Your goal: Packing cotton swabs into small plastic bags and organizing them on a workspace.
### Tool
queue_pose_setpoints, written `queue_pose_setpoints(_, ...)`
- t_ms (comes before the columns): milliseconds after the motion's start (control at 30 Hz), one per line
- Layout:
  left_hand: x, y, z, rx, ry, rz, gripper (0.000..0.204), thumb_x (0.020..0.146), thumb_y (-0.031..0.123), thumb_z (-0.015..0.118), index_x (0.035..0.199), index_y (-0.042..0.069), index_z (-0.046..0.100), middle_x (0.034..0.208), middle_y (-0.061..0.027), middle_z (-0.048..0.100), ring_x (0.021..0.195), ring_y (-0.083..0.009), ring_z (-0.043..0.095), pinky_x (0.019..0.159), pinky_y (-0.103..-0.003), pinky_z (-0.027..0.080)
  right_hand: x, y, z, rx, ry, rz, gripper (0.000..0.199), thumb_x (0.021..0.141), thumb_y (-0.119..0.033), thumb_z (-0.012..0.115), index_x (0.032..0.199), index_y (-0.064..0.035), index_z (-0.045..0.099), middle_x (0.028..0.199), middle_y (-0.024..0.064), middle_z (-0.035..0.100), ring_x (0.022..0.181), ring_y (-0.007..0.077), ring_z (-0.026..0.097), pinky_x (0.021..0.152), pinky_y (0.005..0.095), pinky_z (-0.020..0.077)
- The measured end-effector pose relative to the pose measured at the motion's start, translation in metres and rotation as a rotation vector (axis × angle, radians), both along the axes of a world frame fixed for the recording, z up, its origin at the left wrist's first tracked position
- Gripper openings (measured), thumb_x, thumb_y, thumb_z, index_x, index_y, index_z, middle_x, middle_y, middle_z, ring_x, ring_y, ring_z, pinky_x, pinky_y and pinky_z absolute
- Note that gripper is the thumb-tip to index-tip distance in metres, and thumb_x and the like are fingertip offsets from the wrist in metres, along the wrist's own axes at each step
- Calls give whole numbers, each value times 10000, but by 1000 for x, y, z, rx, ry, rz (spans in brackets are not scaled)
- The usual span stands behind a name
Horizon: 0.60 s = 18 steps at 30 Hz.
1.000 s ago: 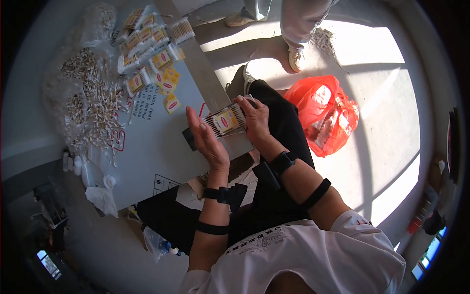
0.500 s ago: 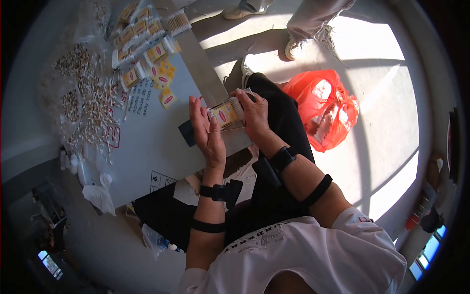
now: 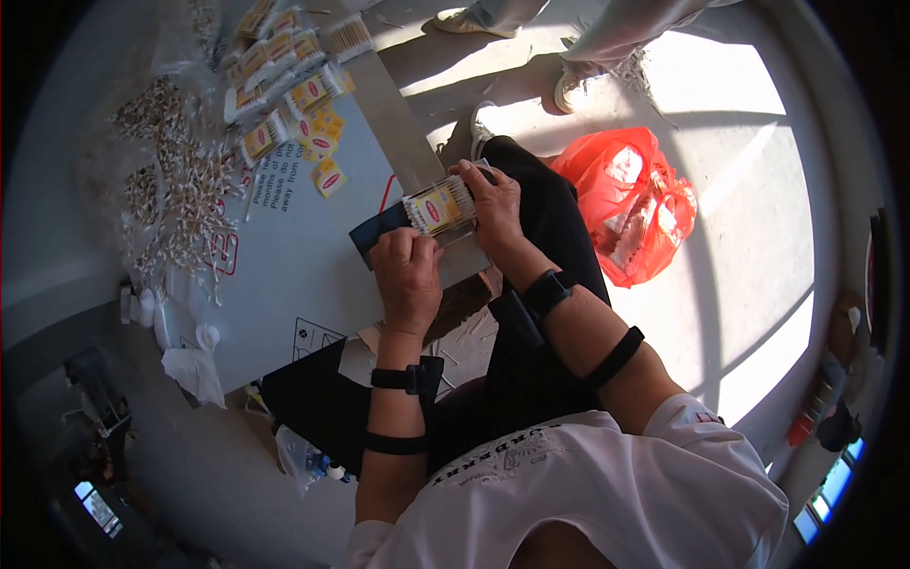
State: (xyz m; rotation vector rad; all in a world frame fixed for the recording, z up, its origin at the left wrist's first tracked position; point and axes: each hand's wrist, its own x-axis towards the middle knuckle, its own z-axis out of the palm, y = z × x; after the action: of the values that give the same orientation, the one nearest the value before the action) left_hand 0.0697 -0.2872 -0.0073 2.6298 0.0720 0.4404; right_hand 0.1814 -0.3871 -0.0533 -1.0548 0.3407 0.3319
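Note:
A clear pack of cotton swabs with a yellow card and a red oval label is tilted over the table's corner. My right hand grips its right end, thumb on top. Curled into a closed shape, my left hand is at the pack's lower left corner; whatever its fingertips pinch is hidden. Under the pack's left side lies a dark blue flat piece. Farther left on the table, loose cotton swabs spill out of clear plastic. Filled swab packs are stacked at the far side, near several yellow cards.
The grey table ends just left of my legs. A red plastic bag stands on the floor to the right. Another person's shoes are beyond the table. A white crumpled sheet hangs at the near left edge.
My left hand has turned over and curled, going from raised open fingers beside the pack to its lower left corner. My right hand keeps its grip. The view has shifted slightly.

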Motion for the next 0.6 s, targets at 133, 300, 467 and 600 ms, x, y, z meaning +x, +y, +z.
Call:
queue_pose_setpoints(133,-11,8,7,80,12,24,165,751,34,684,833,65,544,905,-77,502,913,-273,503,832,-412,397,0,-2,-2,-11,8,1,194,876,-167,688,852,25,709,740,29,667,632,78,582,589,226,476)
queue_pose_setpoints(300,-13,16,14,184,64,59,135,779,38,655,830,68,533,892,-75,489,914,-268,486,856,-409,384,0,-2,-2,30,6,-5,183,869,-159,697,847,22,708,750,34,670,646,80,593,600,226,482)
queue_pose_setpoints(467,1,9,17,203,68,26,141,784,49,653,823,65,518,882,-79,466,900,-260,472,861,-405,380,0,-2,0,18,10,6,175,866,-152,699,845,22,708,751,33,670,645,79,591,599,227,480)
queue_pose_setpoints(600,10,9,13,213,43,-8,142,785,55,655,822,63,518,877,-80,462,893,-259,470,857,-404,382,1,-1,0,15,4,12,176,865,-149,699,847,26,708,749,31,669,641,79,588,594,224,476)
